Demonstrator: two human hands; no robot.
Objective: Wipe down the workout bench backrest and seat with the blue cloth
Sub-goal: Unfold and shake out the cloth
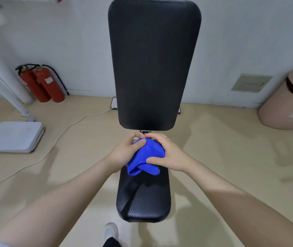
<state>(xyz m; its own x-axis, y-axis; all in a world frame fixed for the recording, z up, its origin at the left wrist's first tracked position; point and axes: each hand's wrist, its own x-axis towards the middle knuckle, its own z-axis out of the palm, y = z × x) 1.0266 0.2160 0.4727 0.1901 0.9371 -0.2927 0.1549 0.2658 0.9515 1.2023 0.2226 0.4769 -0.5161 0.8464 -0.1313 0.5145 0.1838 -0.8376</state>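
while both hands are meeting over the far end of the seat, the head view is showing the blue cloth [147, 154] bunched between them, held above the seat [143, 198] and just near of the gap below the backrest [153, 65]. the left hand [124, 151] is gripping the cloth's left side, its thumb lying across the upper folds and its fingers curling behind the fabric. the right hand [167, 152] is gripping the right side, its thumb pressing into the lower folds and its fingers wrapping over the top. both sets of fingers are clamping on cloth, not spreading apart. two loose tails are hanging down toward the seat; whether they are touching it cannot be told.

judgement on handling: the cloth is looking light, soft and limp, sagging wherever it is not supported, so it is likely needing to be folded or balled into a pad under a flat palm before wiping. taking hold across the thick middle of the bundle should be giving the firmest purchase. the backrest is standing steeply tilted, its dark padded face smooth; the seat is showing a textured weave that may be dragging slightly on fabric. no wiping stroke appears to be under way.

elsewhere, two red fire extinguishers [41, 82] are standing against the far wall on the left, a white cable [56, 138] is trailing across the floor, and a white scale [13, 136] is lying at left. a shoe [111, 230] is showing at the near edge.
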